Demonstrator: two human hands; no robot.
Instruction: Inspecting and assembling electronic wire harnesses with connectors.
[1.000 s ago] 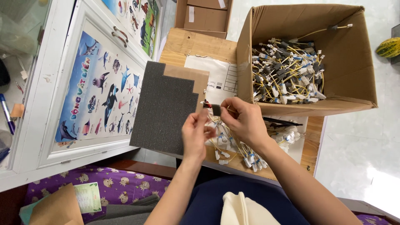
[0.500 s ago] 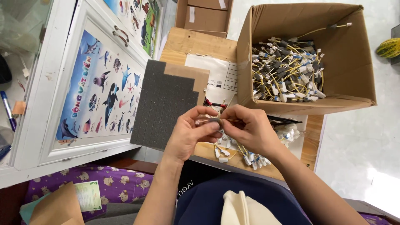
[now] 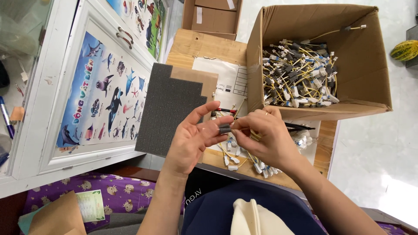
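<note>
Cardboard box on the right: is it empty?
No, the cardboard box holds a heap of short yellow cables with connectors.

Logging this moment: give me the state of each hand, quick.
Left hand: pinching a small dark grey foam piece at its fingertips.
Right hand: closed on a bundle of thin yellow cables, fingertips at the same foam piece.
</note>
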